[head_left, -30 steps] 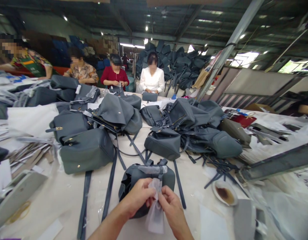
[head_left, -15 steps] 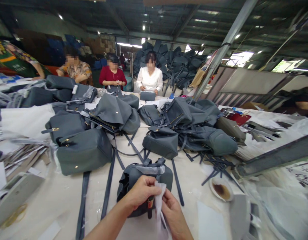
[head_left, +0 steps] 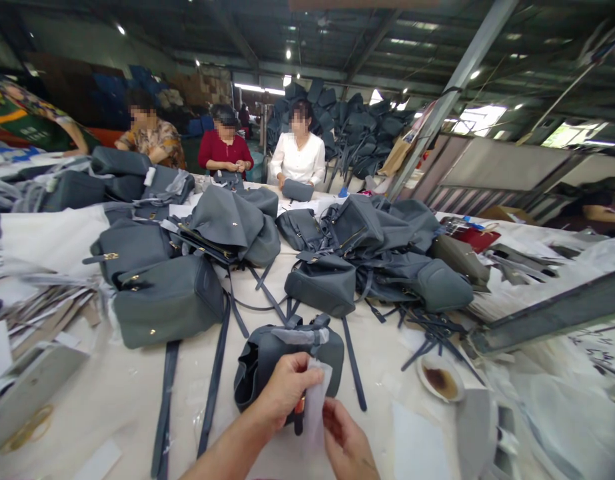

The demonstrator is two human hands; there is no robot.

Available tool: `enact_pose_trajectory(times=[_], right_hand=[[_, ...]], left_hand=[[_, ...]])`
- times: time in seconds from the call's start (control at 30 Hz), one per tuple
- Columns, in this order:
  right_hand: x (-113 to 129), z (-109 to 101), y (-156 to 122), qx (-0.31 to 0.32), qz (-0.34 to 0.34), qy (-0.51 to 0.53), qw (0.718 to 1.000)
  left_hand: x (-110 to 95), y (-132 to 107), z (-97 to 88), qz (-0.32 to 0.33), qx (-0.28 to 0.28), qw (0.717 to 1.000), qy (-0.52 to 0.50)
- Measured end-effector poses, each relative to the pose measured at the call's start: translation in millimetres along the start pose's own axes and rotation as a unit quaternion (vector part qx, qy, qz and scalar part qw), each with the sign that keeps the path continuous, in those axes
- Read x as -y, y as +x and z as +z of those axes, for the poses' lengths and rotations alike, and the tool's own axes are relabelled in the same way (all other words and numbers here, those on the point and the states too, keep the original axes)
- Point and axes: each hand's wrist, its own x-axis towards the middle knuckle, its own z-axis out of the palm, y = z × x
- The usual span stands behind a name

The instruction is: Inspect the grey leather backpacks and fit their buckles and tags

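A strip of thin white tissue paper [head_left: 315,407] hangs upright in front of a small dark blue-grey backpack [head_left: 267,360]. My left hand [head_left: 290,387] pinches the strip's top end between thumb and fingers. Lower down, my right hand [head_left: 346,433] has curled fingers at the strip's right edge, closed on it. The backpack sits on the table with its handle toward the far side, and pale wrapping covers that handle. Partly behind my left hand and the paper, a gold-toned buckle and a short strap end show on its front.
More blue-grey bags [head_left: 170,303] lie across the table [head_left: 257,453], their straps trailing toward me. At right is a dish of brown liquid [head_left: 441,379] near a slanted metal beam [head_left: 552,310]. Paper and card pieces [head_left: 62,307] are heaped at left. Several co-workers sit or stand opposite.
The tissue strip has opened out flatter and wider. My right hand has moved slightly down, while my left hand keeps its pinch. A co-worker in white has tilted a small bag.
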Motion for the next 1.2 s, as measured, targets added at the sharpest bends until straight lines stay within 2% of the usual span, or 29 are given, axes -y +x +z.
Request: enact_pose_trajectory(times=[0.07, 0.13, 0.23, 0.33, 0.5, 0.63, 0.7, 0.77, 0.9, 1.07, 1.2], right_hand=[[14, -9, 5, -0.051, -0.021, -0.057, 0.997], [29, -12, 10, -0.061, -0.028, -0.083, 0.994], [48, -3, 17, -0.012, -0.032, -0.053, 0.998], [58, 11, 21, 0.035, 0.004, 0.014, 0.999], [54, 18, 23, 0.032, 0.058, 0.071, 0.995], [41, 16, 23, 0.012, 0.063, 0.051, 0.997], [37, 16, 24, -0.007, 0.033, 0.009, 0.999], [36, 17, 26, -0.054, -0.008, -0.048, 0.997], [41, 17, 25, -0.155, -0.054, -0.142, 0.976], [49, 17, 11, -0.163, -0.096, -0.157, 0.969], [53, 21, 9, -0.115, -0.056, -0.108, 0.986]], left_hand=[[1, -1, 1.3, 0.004, -0.015, 1.0, 0.001], [2, -1, 2.2, 0.013, -0.032, 0.999, 0.001], [3, 0, 2.4, 0.022, -0.042, 0.999, -0.006], [6, 1, 1.3, 0.018, -0.027, 0.999, -0.017], [12, -4, -4.3, 0.019, 0.004, 0.998, -0.061], [13, -9, -7.1, 0.034, 0.034, 0.997, -0.065], [14, -9, -6.3, 0.037, 0.015, 0.997, -0.062], [15, -8, -4.5, 0.044, -0.014, 0.996, -0.071], [17, -5, -0.9, 0.074, -0.069, 0.992, -0.074], [15, -5, 0.8, 0.108, -0.106, 0.988, -0.042], [16, -9, 2.3, 0.106, -0.101, 0.988, -0.04]])
